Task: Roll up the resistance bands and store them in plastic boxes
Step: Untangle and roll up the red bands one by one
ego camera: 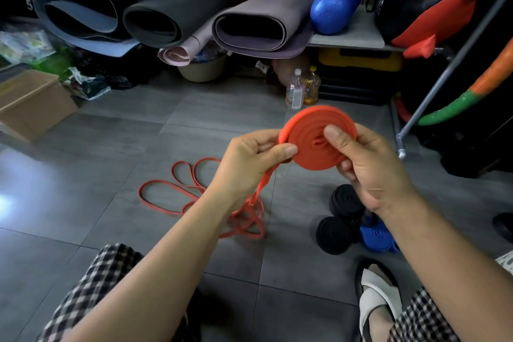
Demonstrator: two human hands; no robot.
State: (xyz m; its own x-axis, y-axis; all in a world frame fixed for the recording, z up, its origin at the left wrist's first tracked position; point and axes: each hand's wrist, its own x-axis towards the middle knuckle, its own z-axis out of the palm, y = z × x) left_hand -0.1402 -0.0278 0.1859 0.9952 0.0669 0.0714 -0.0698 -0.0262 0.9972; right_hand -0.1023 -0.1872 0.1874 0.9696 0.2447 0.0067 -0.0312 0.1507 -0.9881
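Rolling is the step in hand. The orange coil point(313, 141) is held up by both hands: the right hand point(369, 172) curls round it with the thumb pressed on its face, and the left hand point(249, 164) pinches its rim where the tail feeds in. Below and left of the coil the loose band point(172, 189) lies looped on the floor, so the next turns probably need slack drawn up flat, without twists. Black rolls point(336, 234) lie below the coil and a metal pole point(433, 97) slants to its right, while open room lies to its left.
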